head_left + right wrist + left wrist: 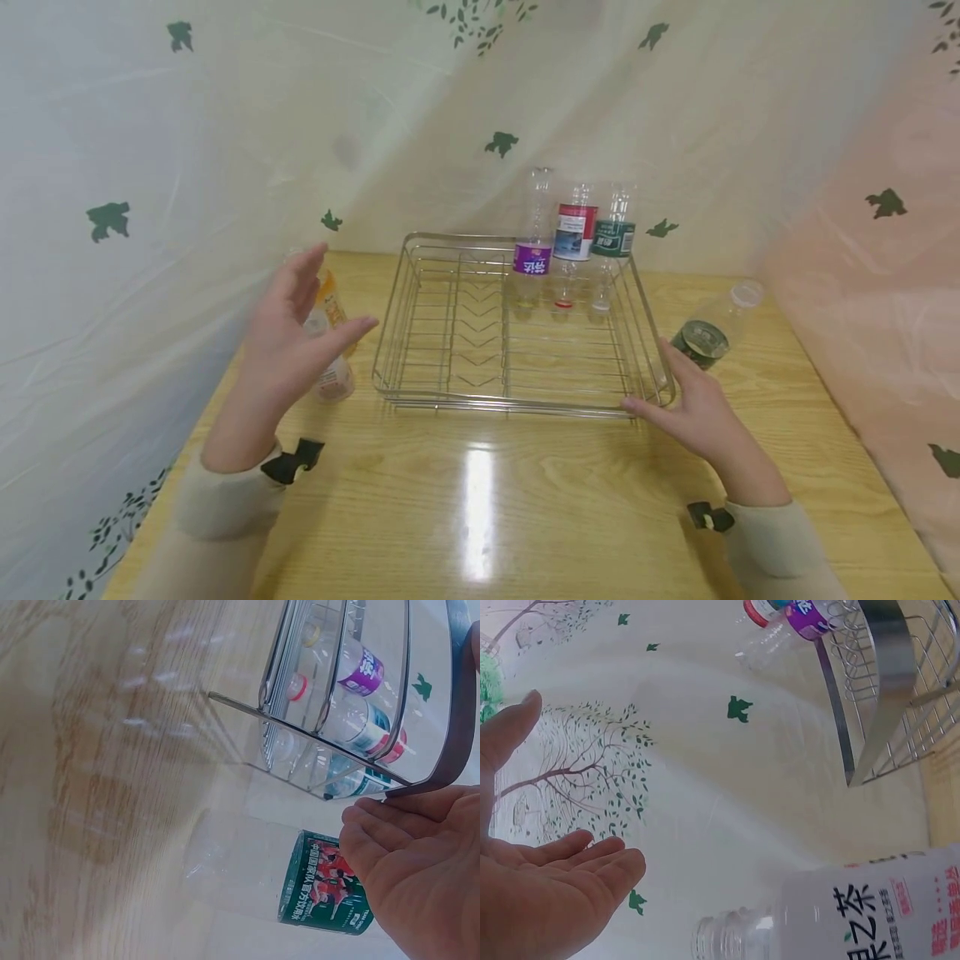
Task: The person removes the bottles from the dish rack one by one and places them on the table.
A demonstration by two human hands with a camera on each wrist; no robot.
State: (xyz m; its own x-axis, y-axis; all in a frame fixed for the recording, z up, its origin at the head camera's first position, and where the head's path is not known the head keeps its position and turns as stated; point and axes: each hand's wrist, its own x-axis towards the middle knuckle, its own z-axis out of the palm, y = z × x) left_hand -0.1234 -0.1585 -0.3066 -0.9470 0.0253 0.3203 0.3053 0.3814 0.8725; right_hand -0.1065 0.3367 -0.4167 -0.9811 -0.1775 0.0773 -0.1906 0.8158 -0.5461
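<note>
A wire dish rack [438,403] sits on the wooden table. My right hand [693,408] touches its front right corner, thumb on the front rim and fingers along the right side. In the right wrist view those fingers [375,825] look nearly straight, right at the metal rim. My left hand [288,333] is raised left of the rack, thumb spread from the fingers, holding nothing. Partly hidden behind it are an orange-labelled bottle [330,300] and a bottle with a pale label [335,382]. A clear green-labelled bottle [701,340] is beside my right hand.
Inside the rack's right part, three clear bottles stand caps down at the back: one purple-labelled [532,258], one with a red and white label [575,232], one green-labelled [613,238]. A leaf-patterned sheet [420,125] hangs behind the table [390,500] and along its sides.
</note>
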